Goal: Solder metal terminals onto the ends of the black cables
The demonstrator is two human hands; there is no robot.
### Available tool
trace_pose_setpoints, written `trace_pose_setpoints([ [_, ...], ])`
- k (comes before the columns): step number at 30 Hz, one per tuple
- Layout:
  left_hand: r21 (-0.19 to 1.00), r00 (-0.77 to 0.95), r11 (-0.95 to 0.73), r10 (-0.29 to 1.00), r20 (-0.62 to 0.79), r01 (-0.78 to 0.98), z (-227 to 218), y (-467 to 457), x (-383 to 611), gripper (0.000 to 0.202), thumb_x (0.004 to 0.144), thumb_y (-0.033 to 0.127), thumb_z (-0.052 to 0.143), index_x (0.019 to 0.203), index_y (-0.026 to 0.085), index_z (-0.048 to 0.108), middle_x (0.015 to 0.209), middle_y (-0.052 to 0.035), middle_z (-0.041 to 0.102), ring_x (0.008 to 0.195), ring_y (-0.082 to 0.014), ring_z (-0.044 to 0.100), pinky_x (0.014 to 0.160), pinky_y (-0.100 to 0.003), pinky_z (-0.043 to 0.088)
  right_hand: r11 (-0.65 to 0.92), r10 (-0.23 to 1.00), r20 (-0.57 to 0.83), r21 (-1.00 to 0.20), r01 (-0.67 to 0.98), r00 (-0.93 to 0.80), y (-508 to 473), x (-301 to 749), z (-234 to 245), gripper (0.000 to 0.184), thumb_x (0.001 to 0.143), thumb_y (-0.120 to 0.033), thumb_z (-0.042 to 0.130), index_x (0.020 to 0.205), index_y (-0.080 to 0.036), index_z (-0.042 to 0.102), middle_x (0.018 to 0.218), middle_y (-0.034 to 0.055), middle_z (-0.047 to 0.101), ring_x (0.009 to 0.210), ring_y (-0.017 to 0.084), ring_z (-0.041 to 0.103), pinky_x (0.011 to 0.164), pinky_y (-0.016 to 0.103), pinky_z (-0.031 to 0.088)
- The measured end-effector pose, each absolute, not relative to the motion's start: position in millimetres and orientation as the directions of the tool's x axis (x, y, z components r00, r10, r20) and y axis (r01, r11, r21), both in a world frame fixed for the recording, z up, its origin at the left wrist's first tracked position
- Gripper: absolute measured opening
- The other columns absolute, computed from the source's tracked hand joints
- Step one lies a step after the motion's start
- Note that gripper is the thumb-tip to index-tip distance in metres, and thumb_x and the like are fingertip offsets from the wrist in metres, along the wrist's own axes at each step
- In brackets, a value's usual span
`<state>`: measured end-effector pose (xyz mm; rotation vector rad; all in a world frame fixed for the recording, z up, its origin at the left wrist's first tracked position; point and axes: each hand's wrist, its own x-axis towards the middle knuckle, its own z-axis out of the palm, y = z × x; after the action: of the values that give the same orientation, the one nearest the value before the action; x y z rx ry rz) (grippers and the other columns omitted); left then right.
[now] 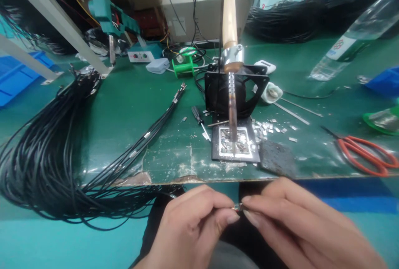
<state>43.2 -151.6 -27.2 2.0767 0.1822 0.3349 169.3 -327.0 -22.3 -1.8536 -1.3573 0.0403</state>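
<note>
Both hands meet just below the table's front edge, fingertips closed around a small metal connector point(237, 207). My left hand point(196, 219) pinches its left end between thumb and forefinger. At the right end, my right hand point(289, 219) grips it the same way. Most of the piece is covered by the fingers, and whether a wire is joined to it cannot be seen. Above the hands, a wooden-handled soldering iron point(232, 107) points tip down over a square tray point(220, 142) holding small metal bits.
Black cables point(59, 152) hang over the table edge at left; several lie across the green table point(121, 107). A fan point(224, 92) stands behind the iron. Nearby are a screwdriver point(197, 115), loose metal pieces point(268, 127), a dark block point(277, 159), orange-handled scissors point(368, 152) and a bottle point(349, 48).
</note>
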Motion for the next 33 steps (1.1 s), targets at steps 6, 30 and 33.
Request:
trace_pose_setpoints([
  [6,0.857,0.948,-0.513,0.248,0.201,-0.048,-29,-150,41,0.011,0.101,0.017,0.067,0.092,0.019,0.075,0.077,0.0021,0.069,0.068,-0.0071,0.063,0.064,-0.014,0.048,-0.168,0.828,0.388,-0.518,0.839,0.405,-326,167,-28,0.043,0.113,-0.029,0.039,0.099,-0.017,0.077,0.084,0.0037,0.058,0.071,-0.004,0.053,0.065,0.001,0.046],
  [30,0.906,0.964,-0.35,0.201,-0.176,0.238,-18,-147,47,0.02,0.099,0.022,0.063,0.081,0.019,0.071,0.076,0.0026,0.069,0.069,-0.0106,0.059,0.066,-0.021,0.043,0.028,0.854,0.508,-0.259,0.965,0.112,-323,178,-18,0.061,0.109,-0.01,0.019,0.086,-0.015,0.075,0.086,0.0065,0.064,0.081,0.008,0.058,0.072,0.022,0.042],
  [33,0.907,0.932,-0.241,0.204,-0.3,0.344,-14,-146,49,0.019,0.097,0.024,0.064,0.08,0.018,0.071,0.077,0.0017,0.069,0.072,-0.0121,0.059,0.069,-0.022,0.044,0.018,0.885,0.451,-0.287,0.958,0.118,-323,180,-21,0.054,0.11,-0.012,0.025,0.09,-0.017,0.076,0.088,0.0049,0.066,0.081,0.007,0.06,0.072,0.02,0.046],
])
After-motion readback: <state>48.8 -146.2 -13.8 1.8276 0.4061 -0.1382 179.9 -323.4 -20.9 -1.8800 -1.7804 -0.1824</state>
